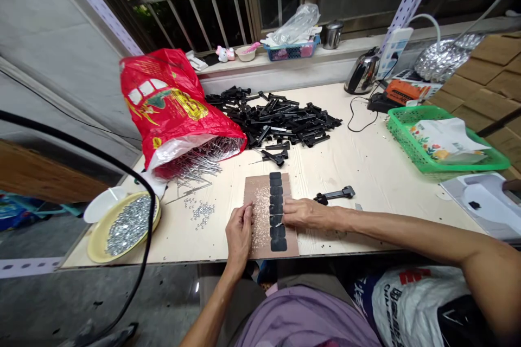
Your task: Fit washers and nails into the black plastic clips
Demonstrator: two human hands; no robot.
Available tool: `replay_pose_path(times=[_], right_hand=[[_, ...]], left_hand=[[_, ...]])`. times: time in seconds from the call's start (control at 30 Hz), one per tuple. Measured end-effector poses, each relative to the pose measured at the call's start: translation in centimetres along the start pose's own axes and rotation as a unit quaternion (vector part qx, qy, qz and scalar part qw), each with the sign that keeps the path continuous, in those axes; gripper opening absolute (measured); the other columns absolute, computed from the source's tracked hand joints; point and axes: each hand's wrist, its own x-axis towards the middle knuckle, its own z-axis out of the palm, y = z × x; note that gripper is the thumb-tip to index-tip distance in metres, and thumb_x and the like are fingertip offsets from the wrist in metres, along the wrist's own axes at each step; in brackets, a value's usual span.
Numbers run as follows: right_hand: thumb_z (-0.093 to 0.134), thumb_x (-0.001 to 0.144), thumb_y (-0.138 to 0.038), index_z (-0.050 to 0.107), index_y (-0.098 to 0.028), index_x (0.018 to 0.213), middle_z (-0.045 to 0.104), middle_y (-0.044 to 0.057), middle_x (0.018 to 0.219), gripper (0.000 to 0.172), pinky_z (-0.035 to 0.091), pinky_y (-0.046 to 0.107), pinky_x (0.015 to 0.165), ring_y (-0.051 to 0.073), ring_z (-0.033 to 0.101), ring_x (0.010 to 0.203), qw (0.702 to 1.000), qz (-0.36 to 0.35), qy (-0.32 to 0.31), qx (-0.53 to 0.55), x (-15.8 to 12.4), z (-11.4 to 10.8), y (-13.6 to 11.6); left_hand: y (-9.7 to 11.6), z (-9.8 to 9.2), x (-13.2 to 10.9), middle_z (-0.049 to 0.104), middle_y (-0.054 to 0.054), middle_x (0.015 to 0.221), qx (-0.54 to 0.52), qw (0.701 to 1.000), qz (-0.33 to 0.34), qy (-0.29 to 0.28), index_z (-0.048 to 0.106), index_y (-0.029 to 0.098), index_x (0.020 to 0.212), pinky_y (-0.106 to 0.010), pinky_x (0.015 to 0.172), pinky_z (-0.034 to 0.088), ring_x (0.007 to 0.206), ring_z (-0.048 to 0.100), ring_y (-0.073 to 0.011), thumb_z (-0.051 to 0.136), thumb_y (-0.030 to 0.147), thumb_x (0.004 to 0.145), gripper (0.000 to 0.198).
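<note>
a dark segmented strip (278, 244) is found at the lower centre of the frame, laid lengthwise on a brown sheet (256, 184) scattered with pale specks, near the front edge of the table (366, 173). the right hand (303, 213) is placed at the strip's right side, its fingers drawn together; whether anything is pinched cannot be told. the left hand (239, 230) is held at the sheet's left edge, thumb and fingers curled close; a grip cannot be confirmed. the segments are judged light, thin and fairly stiff, with smooth faces that may slip; fragility is not expected. they are best taken by their side edges, with the sheet steadied at its bare margin.
</note>
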Motion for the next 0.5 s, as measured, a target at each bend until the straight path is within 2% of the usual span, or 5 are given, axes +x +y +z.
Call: replay_pose_path(times=[0.1,0.23,0.3,0.37,0.5], right_hand=[[0.04,0.096,-0.025,0.064,-0.018,0.083,0.061,0.003,0.079,0.029,0.045,0.026,0.063,0.013,0.052,0.074,0.999,0.026,-0.011,0.021,-1.9,-1.4,1.2],[0.052,0.09,-0.041,0.066,-0.019,0.076,0.062,0.004,0.074,0.03,0.041,0.03,0.062,0.016,0.052,0.07,0.992,0.101,0.027,-0.067,-2.1,-3.9,4.0],[0.049,0.091,-0.044,0.066,-0.019,0.076,0.063,0.005,0.077,0.034,0.04,0.03,0.064,0.018,0.053,0.072,0.983,0.128,0.065,-0.114,0.2,-4.3,5.2],[0.044,0.094,-0.041,0.065,-0.018,0.08,0.064,0.007,0.083,0.034,0.04,0.03,0.067,0.019,0.054,0.079,0.969,0.176,0.087,-0.149,4.0,-3.9,6.2],[0.045,0.094,-0.037,0.063,-0.02,0.097,0.064,0.008,0.1,0.025,0.038,0.027,0.074,0.02,0.055,0.096,0.928,0.309,0.05,-0.202,12.2,-1.4,8.1]], left_hand=[[0.1,-0.2,-0.1,0.065,-0.006,0.092,-0.006,1.0,0.001,0.002,0.066,0.021,0.108,-0.028,0.068,0.047,0.072,0.06,-0.0167,0.046,0.044,0.089,0.037],[-0.1,-0.1,0.1,0.065,-0.006,0.095,-0.025,1.0,-0.005,0.004,0.067,0.021,0.107,-0.028,0.066,0.048,0.075,0.061,-0.0176,0.047,0.044,0.088,0.036],[-0.1,0.1,0.0,0.066,-0.006,0.094,-0.033,0.999,-0.005,0.011,0.067,0.021,0.106,-0.027,0.065,0.048,0.075,0.061,-0.0177,0.048,0.044,0.088,0.035],[0.1,0.2,-0.3,0.065,-0.006,0.094,-0.042,0.999,-0.001,0.019,0.068,0.021,0.105,-0.027,0.065,0.048,0.077,0.062,-0.0178,0.048,0.042,0.088,0.033],[0.2,-1.2,-1.8,0.065,-0.006,0.096,-0.029,0.998,0.049,0.033,0.067,0.022,0.105,-0.029,0.073,0.048,0.086,0.061,-0.0188,0.048,0.035,0.089,0.028]])
